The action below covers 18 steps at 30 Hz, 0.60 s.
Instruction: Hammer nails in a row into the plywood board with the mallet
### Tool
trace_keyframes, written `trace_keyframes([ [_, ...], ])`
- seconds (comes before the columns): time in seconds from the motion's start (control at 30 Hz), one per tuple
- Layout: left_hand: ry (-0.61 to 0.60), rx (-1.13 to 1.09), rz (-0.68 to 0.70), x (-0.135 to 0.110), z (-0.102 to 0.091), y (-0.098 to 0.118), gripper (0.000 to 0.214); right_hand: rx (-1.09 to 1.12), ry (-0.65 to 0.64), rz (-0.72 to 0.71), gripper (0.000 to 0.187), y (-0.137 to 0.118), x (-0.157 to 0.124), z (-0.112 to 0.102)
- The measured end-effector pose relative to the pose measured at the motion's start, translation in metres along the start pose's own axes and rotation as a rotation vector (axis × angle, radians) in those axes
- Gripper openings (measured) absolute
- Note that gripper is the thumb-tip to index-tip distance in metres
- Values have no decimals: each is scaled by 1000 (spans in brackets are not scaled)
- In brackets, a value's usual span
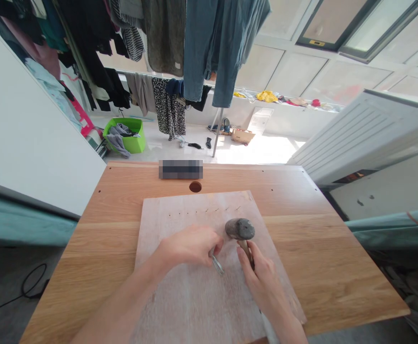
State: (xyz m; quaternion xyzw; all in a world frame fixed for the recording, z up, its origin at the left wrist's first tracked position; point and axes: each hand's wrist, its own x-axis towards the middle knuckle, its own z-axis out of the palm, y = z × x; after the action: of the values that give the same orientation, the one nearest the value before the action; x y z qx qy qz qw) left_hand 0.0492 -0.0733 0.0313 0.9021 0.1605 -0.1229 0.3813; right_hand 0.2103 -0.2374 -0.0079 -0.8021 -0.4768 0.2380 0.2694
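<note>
A pale wooden board [191, 306] lies flat on the table. Along its far part runs a row of small dark dots at the left and several thin nails [226, 209] sticking up at the right. My left hand [191, 246] is over the middle of the board, its fingers closed on a bunch of nails [217, 266] whose ends poke out towards me. In my right hand [266, 279] is a hammer [240, 229], gripped by the handle just below its grey head. The head is raised near the board's right side, apart from the standing nails.
The wooden table [324, 258] extends around the board, with a round hole [195, 187] near its far edge. A blurred dark block [181, 169] sits behind that hole. Clothes and jeans [209, 52] hang beyond the table, above a green basket [133, 136] holding cloth.
</note>
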Motion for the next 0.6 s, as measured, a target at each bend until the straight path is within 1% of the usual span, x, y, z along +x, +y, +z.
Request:
trace_keyframes([
  [0.13,26,27,17,1,2,0,9,9,9,-11,43,1,1,1],
  [0.37,12,9,-17,1,2,-2,11,14,16,-28,42,1,1,0],
  [0.5,-1,25,-24,0,1,-4,8,19,18,-30,41,1,1,0],
  [0.6,18,27,-27,-2,0,-7,7,12,15,-26,42,1,1,0],
])
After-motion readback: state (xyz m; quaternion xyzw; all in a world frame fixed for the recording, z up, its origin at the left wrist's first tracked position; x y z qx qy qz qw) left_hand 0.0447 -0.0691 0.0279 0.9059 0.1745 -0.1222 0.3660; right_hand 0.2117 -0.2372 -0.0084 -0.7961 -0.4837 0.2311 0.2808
